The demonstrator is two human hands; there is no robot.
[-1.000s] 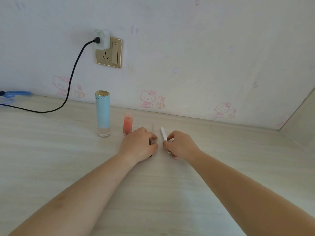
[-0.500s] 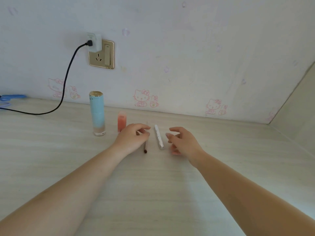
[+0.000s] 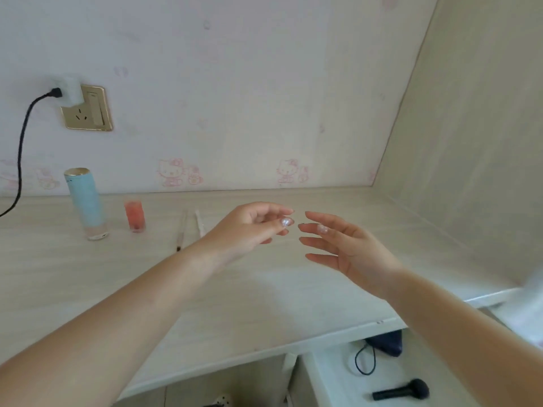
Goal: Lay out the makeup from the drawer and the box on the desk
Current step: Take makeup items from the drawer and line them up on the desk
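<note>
Both hands are up in the air over the middle of the table [image 3: 88, 274], and they hold nothing. The left hand [image 3: 249, 227] has its fingers loosely bent with nothing in its grip, and the right hand [image 3: 349, 248] has its fingers spread apart. Four makeup things already sit in a row near the back edge of the table, toward the left. The tall blue bottle [image 3: 85, 202] with a gold top stands up, and the small pink bottle [image 3: 135, 215] stands just beside it. Next come a thin dark pencil [image 3: 181, 230] and a white pen [image 3: 199, 223], lying flat side by side. I think they are lined up like this so each one is easy to see. Below the front edge of the table, on the right, the drawer [image 3: 332, 377] is open. Inside it lie a black makeup brush [image 3: 401, 390], a black hair tie [image 3: 365, 361] and a dark pouch [image 3: 386, 343]. The brush looks like the next thing to take out. I see no box.
</note>
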